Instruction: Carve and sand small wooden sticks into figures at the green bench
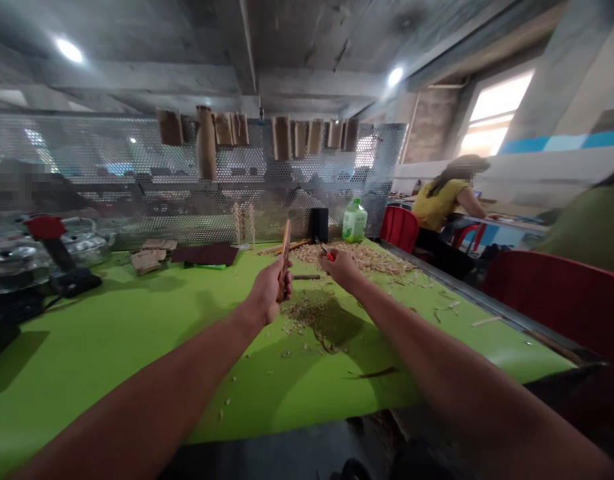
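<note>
My left hand (267,291) grips a long, thin wooden piece (285,250) upright, its top rising above my fist. My right hand (339,267) is closed around a small knife with a red handle (327,252), whose blade is barely visible. The two hands are close together but apart, above a bright green table (111,347). Pale wood shavings (357,257) lie heaped just beyond my right hand, and loose chips (299,315) are scattered below my hands.
A perforated metal screen (187,193) with hanging paper bags backs the table. On the table are a green-capped bottle (355,221), a black cup (319,225), and carved wooden sticks (244,223). A red-and-black clamp (57,250) stands left. A seated person (439,207) works at right beyond red chairs (399,228).
</note>
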`<state>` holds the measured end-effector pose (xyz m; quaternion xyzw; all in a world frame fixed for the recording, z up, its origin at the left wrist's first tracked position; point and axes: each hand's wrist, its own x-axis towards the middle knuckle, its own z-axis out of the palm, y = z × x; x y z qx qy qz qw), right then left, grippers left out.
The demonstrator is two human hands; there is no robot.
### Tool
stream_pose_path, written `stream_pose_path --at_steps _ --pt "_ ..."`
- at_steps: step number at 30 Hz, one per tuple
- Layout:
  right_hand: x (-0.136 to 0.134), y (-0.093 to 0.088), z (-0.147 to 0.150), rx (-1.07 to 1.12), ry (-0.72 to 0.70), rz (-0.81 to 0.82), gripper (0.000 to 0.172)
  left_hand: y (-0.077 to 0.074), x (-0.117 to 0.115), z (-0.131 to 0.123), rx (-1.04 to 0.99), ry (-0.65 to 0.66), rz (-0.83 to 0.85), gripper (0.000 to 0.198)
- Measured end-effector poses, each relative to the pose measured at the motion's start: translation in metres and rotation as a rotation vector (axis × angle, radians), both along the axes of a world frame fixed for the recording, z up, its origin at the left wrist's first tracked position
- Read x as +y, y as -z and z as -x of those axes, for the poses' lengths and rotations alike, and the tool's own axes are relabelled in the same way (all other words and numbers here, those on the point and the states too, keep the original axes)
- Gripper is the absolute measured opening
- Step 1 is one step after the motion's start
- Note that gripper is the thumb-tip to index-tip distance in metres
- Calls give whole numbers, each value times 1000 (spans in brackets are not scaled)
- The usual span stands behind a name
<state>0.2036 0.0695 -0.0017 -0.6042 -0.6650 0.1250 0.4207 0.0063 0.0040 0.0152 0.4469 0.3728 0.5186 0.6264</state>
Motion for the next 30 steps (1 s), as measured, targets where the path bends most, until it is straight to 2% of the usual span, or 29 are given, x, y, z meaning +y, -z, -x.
stream_pose_path --at_steps 4,6,9,13,17,20,24,27,30 --pt "-20 -4 19 357 -267 88 25 -4 3 -1 -64 -144 -205 17" --pt "-26 -7 23 505 -338 146 30 -4 5 0 -106 -176 -250 13" --pt "-29 -7 25 597 -403 218 36 -4 7 1 -197 -185 -301 14" --pt "-28 -3 25 608 -489 305 37 -6 0 1 -233 -48 -370 20" --pt "-26 -2 26 763 -507 405 41 -7 -9 -2 -194 38 -431 24" --pt "-28 -5 26 893 -557 443 40 0 -6 -4 -67 73 -550 21" --pt "-31 -8 26 938 -660 372 28 13 4 -8 161 93 -684 15" --pt "-28 -9 25 935 -637 289 29 15 8 -8 225 76 -636 21" --pt "-21 -9 21 948 -544 208 27 10 6 -4 223 42 -374 40"
